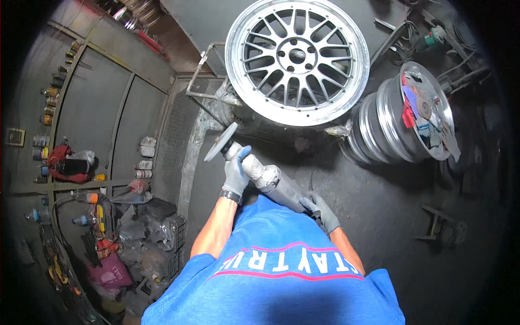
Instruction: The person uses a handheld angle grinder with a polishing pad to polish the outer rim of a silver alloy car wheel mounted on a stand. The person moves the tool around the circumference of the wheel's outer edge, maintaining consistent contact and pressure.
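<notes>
My gloved left hand [236, 172] is wrapped round the front grip of a dusty grey angle grinder [279, 187], just behind its head. A pale round disc [221, 142] sits on the tool's far-left end, apart from any other surface. At the tool's rear, low by my waist, my gloved right hand [320, 210] is closed on the body near the handle. Beyond the tool, a silver multi-spoke alloy wheel [297, 100] with a polished rim faces up on a stand; neither hand touches it.
To the right stands a stack of wheel rims [374, 122], its top holding a sanding disc, cloths and gloves. Shelves [51, 187] with cans and bottles line the left wall. Plastic bags [143, 238] and a crate [176, 235] lie below. A metal frame [440, 223] is on the right floor.
</notes>
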The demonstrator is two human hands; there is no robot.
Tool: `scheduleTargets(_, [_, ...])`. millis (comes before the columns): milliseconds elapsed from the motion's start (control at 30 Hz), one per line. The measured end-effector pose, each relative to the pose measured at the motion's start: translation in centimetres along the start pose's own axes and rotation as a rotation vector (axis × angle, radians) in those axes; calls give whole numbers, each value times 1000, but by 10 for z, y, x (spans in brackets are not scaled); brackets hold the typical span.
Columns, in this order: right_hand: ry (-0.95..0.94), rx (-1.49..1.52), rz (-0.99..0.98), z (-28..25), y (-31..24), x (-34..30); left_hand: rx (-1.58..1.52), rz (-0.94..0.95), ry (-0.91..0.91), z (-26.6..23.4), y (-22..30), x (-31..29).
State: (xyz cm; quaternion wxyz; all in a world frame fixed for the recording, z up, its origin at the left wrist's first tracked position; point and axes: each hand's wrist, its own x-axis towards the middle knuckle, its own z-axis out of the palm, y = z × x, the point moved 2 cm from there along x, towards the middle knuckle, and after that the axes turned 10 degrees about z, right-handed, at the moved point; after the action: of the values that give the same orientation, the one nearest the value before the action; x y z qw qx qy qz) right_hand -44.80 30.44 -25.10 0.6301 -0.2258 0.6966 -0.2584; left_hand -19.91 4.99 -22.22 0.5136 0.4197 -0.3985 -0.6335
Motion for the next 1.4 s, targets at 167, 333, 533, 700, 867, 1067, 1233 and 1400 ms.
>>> scheduleTargets(167, [18, 55, -81, -23, -38, -25, 208, 218, -169, 30, 15, 30])
scheduleTargets(333, [-35, 284, -127, -59, -84, -72, -179, 160, -229, 132, 60, 44])
scheduleTargets(533, [60, 163, -259, -82, -104, -139, -222, -48, -294, 212, 77, 39])
scheduleTargets(700, [101, 390, -35, -50, -96, -183, -317, -319, -308, 230, 30, 27])
scheduleTargets(867, [110, 524, 68, -30, -74, -199, -279, -482, -289, 224, -11, 13])
scheduleTargets(1067, [192, 635, 82, 4, -90, -210, -176, -566, -327, 217, -25, 10])
scheduleTargets(1233, [293, 652, 128, 35, -130, -216, -264, -552, -405, 214, -19, 22])
scheduleTargets(1400, [368, 661, 77, 63, -135, -201, -302, -538, -446, 214, -5, 41])
